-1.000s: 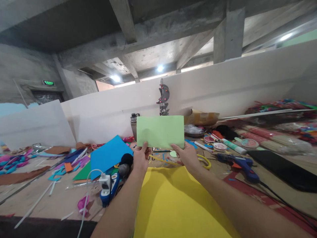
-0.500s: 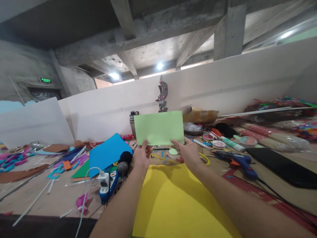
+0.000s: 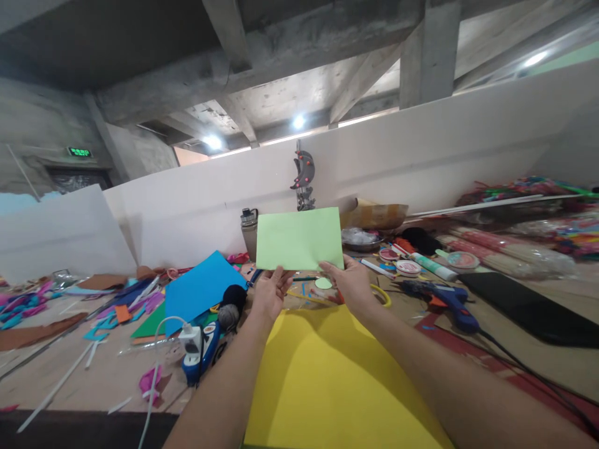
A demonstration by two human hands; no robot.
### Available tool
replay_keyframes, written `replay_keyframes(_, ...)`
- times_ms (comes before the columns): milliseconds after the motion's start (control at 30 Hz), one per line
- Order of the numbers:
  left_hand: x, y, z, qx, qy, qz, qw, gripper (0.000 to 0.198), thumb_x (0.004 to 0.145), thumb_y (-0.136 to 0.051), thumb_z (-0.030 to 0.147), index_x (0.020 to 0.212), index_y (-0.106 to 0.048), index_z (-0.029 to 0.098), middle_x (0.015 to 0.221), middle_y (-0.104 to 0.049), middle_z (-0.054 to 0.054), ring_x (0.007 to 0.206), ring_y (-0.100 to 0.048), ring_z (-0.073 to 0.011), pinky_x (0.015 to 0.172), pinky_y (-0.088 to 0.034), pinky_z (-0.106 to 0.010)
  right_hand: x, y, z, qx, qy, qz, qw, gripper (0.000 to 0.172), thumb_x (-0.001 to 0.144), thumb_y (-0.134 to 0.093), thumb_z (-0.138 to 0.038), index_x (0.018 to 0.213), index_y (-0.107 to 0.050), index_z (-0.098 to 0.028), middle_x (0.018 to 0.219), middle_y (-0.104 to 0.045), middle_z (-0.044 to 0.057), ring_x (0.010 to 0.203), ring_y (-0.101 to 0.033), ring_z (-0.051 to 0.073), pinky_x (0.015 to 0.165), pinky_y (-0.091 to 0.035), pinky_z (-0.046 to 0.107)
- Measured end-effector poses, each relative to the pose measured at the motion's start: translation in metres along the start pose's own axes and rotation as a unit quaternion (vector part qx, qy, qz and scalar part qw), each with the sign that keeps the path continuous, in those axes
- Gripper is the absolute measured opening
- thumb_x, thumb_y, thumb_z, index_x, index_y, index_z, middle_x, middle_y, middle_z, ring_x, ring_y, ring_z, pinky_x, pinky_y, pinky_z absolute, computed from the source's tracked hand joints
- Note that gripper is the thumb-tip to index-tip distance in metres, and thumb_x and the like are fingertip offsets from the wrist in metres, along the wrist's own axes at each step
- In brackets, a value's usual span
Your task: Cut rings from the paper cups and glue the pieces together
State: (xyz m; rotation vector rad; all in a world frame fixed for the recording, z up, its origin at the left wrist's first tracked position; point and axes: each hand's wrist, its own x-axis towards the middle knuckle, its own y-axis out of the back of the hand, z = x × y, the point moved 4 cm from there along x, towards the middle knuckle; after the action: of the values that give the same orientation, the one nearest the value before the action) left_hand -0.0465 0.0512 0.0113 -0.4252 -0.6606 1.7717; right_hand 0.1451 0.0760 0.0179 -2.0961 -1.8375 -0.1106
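I'm seeing bare forearms (image 3: pixel 219 368) tapering into bare wrists (image 3: pixel 369 305) on my feed, left hand (image 3: pixel 271 292) and right hand (image 3: pixel 352 284) going bare too.

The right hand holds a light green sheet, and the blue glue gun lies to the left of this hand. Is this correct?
Not quite: in the head view, the blue glue gun lies to the right of the right hand, which does hold the light green sheet.
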Motion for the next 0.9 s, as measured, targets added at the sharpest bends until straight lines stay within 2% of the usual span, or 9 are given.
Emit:
replay_keyframes(133,-0.001,-0.002,-0.005,0.039,0.010,-0.017,0.999,0.013,0.075,-0.073,0.010,0.083,-0.063,0.012,0.080,-0.074,-0.006,0.071,-0.073,-0.0163,0.053,-0.054,-0.016,0.001,-0.001,0.003,-0.005,0.007,-0.008,1.000,0.037,0.059,-0.076,-0.043,0.083,-0.067,-0.016,0.043,-0.045,-0.009,0.042,-0.033,0.008,0.043,-0.031,0.024)
replay_keyframes(367,0.001,0.002,-0.002,0.054,-0.028,-0.001,0.998,0.014,0.069,-0.075,0.011,0.077,-0.064,0.011,0.070,-0.072,-0.006,0.067,-0.073,-0.0174,0.051,-0.052,-0.017,0.004,-0.001,0.005,-0.011,0.012,-0.020,1.000,0.031,0.061,-0.075,-0.043,0.076,-0.066,-0.017,0.043,-0.044,-0.009,0.042,-0.034,0.009,0.043,-0.029,0.023)
replay_keyframes(533,-0.003,-0.003,-0.006,0.064,-0.013,-0.045,0.997,0.025,0.062,-0.082,0.015,0.081,-0.067,0.011,0.078,-0.074,-0.006,0.072,-0.073,-0.0191,0.053,-0.054,-0.020,0.005,0.002,0.002,-0.013,0.021,-0.023,0.999,0.036,0.061,-0.076,-0.043,0.084,-0.069,-0.017,0.047,-0.048,-0.008,0.045,-0.036,0.009,0.044,-0.031,0.023)
replay_keyframes(667,-0.006,-0.006,-0.007,0.085,-0.014,-0.069,0.994,0.029,0.058,-0.085,0.020,0.080,-0.068,0.011,0.082,-0.075,-0.009,0.073,-0.073,-0.0183,0.054,-0.053,-0.018,0.003,0.000,-0.002,-0.026,0.028,-0.032,0.999,0.038,0.059,-0.078,-0.044,0.082,-0.070,-0.016,0.047,-0.051,-0.006,0.045,-0.038,0.010,0.045,-0.033,0.024)
replay_keyframes(800,-0.007,-0.007,-0.009,0.083,-0.017,-0.052,0.995,0.033,0.055,-0.086,0.020,0.082,-0.069,0.012,0.080,-0.074,-0.007,0.070,-0.072,-0.0173,0.050,-0.050,-0.017,0.000,-0.001,-0.007,-0.025,0.046,-0.038,0.998,0.038,0.061,-0.077,-0.043,0.086,-0.071,-0.016,0.061,-0.063,-0.001,0.053,-0.049,0.013,0.051,-0.042,0.026)
replay_keyframes(900,-0.005,-0.004,-0.010,0.072,-0.034,-0.023,0.997,0.034,0.052,-0.087,0.017,0.081,-0.069,0.013,0.077,-0.073,-0.005,0.064,-0.071,-0.0160,0.048,-0.049,-0.018,-0.001,0.001,-0.008,-0.026,0.040,-0.035,0.998,0.031,0.061,-0.076,-0.041,0.080,-0.070,-0.017,0.059,-0.062,-0.002,0.052,-0.047,0.012,0.049,-0.040,0.025)
